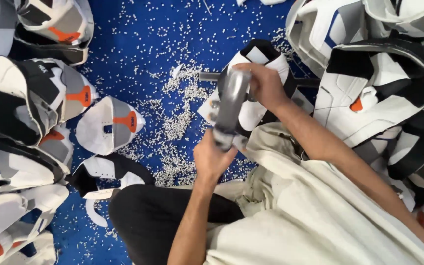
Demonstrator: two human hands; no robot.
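Note:
My left hand (213,158) grips the lower end of a grey metal punch tool (231,105) that stands tilted over a white and black shoe upper (258,56). My right hand (265,86) rests on the top of the tool and on the shoe upper, pressing against both. A dark metal bar (208,76) sticks out to the left under the upper. The part of the upper beneath my right hand is hidden.
Piles of white, black, grey and orange shoe uppers lie at the left (30,98) and right (384,83). One upper (109,125) lies alone on the blue floor (138,44), strewn with small white punched bits (182,118). My legs fill the lower frame.

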